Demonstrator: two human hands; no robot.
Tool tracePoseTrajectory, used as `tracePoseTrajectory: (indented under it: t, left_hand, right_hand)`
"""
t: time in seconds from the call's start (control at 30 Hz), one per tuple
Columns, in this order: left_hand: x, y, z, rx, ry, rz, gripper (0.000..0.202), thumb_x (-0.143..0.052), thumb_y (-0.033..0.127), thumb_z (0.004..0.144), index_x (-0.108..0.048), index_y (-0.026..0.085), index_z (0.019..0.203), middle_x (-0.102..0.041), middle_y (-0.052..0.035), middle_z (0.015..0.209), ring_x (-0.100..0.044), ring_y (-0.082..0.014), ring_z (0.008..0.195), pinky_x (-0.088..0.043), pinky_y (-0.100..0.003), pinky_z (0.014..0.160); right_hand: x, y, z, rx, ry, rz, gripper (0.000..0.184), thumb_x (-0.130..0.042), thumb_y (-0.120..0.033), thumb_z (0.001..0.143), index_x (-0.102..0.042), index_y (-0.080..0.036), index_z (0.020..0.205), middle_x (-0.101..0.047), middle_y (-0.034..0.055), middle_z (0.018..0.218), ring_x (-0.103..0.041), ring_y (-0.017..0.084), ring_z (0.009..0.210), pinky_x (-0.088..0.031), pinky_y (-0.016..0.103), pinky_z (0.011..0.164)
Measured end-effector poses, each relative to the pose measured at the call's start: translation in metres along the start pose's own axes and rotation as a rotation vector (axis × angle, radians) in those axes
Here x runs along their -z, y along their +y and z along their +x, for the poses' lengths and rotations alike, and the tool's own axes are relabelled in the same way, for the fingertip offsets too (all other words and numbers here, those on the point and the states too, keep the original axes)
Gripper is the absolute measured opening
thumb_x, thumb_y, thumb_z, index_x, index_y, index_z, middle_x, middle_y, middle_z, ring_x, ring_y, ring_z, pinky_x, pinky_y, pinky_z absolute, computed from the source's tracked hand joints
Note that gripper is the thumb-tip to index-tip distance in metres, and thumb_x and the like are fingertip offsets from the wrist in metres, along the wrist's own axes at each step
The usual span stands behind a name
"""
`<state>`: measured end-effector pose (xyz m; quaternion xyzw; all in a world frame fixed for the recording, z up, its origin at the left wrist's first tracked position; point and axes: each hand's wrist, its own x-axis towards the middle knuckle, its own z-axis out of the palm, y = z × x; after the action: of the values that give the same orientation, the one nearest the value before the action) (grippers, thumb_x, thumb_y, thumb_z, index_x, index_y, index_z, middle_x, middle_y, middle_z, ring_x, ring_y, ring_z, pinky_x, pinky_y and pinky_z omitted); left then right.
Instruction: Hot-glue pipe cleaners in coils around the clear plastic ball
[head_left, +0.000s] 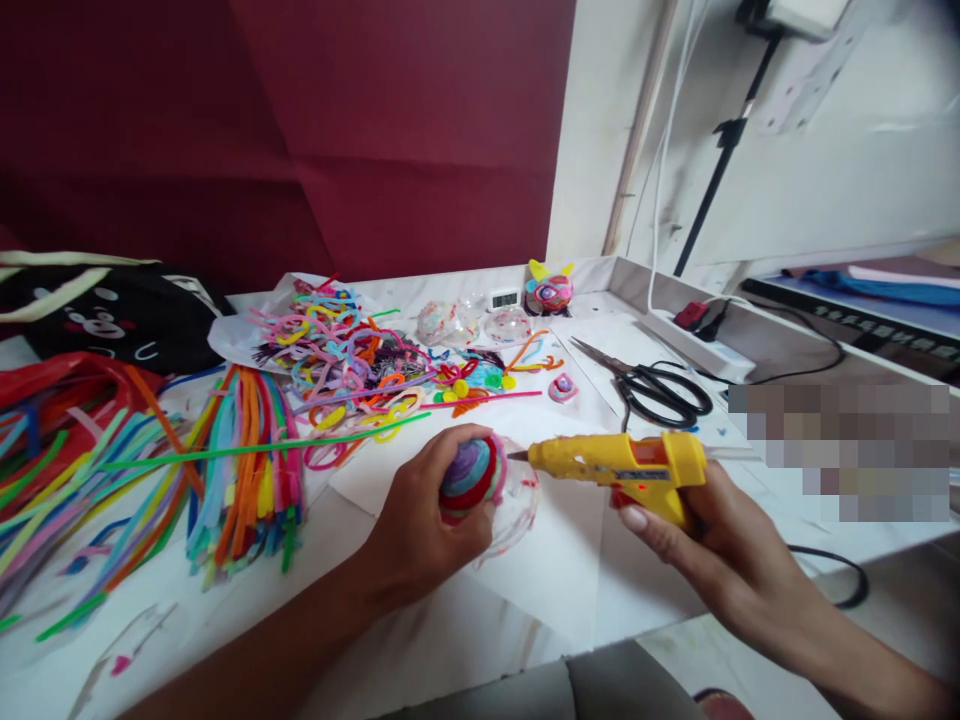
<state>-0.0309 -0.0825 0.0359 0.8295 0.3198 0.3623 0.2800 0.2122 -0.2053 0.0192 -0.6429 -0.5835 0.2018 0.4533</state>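
My left hand (pixel 431 500) is closed around a clear plastic ball (pixel 517 510) partly covered with coiled pipe cleaners (pixel 472 468) in purple, blue, red and pink. My right hand (pixel 705 550) grips a yellow hot glue gun (pixel 615 462), whose small red light shows near the trigger. The gun's nozzle points left, and its tip is at the right edge of the coiled patch; whether it touches cannot be made out. Fingers of the left hand hide part of the ball's left side.
Black-handled scissors (pixel 652 385) lie behind the glue gun. Bundled pipe cleaners (pixel 247 470) and a pile of bent pieces (pixel 352 350) spread across the left and back. A decorated ball with yellow horns (pixel 549 290) stands beside a small digital clock (pixel 504 299). A power strip (pixel 705 345) sits at right.
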Motion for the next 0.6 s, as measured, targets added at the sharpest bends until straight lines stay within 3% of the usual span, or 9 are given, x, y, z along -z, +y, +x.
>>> tracePoseTrajectory:
  t: [0.17,0.33,0.5,0.6]
  left_hand:
    - [0.001,-0.005,-0.002,0.030,0.005,0.016,0.052,-0.057,0.019,0.072,-0.057,0.024,0.124,-0.067,-0.0037,0.121,-0.067,-0.0220,0.103,-0.053,-0.033,0.094]
    - [0.001,-0.010,0.000,0.069,0.010,0.061,0.053,-0.057,0.019,0.071,-0.058,0.024,0.124,-0.068,-0.0045,0.120,-0.067,-0.0244,0.104,-0.054,-0.037,0.096]
    - [0.004,-0.014,0.004,0.070,0.053,0.077,0.052,-0.055,0.019,0.072,-0.058,0.025,0.123,-0.069,-0.0039,0.121,-0.065,-0.0258,0.110,-0.054,-0.038,0.097]
    - [0.005,-0.015,0.005,0.079,0.075,0.091,0.050,-0.054,0.020,0.073,-0.058,0.025,0.123,-0.069,-0.0037,0.121,-0.065,-0.0262,0.113,-0.054,-0.038,0.098]
  right_hand:
    - [0.005,-0.007,0.005,-0.096,-0.092,0.164,0.036,-0.060,-0.054,0.088,-0.058,-0.026,0.109,-0.066,0.0040,0.086,-0.060,0.018,0.069,-0.050,0.029,0.051]
    - [0.020,-0.004,0.028,-0.224,-0.109,0.327,0.035,-0.070,-0.049,0.083,-0.060,-0.023,0.104,-0.067,0.0034,0.089,-0.058,0.014,0.067,-0.047,0.024,0.052]
    - [0.030,0.013,0.049,-0.308,-0.175,0.272,0.041,-0.071,-0.045,0.081,-0.059,-0.018,0.110,-0.065,0.0001,0.080,-0.055,0.012,0.063,-0.041,0.024,0.052]
    - [0.030,0.026,0.052,-0.377,-0.224,0.222,0.057,-0.070,-0.047,0.080,-0.053,-0.015,0.125,-0.065,0.0000,0.079,-0.056,0.013,0.059,-0.041,0.026,0.051]
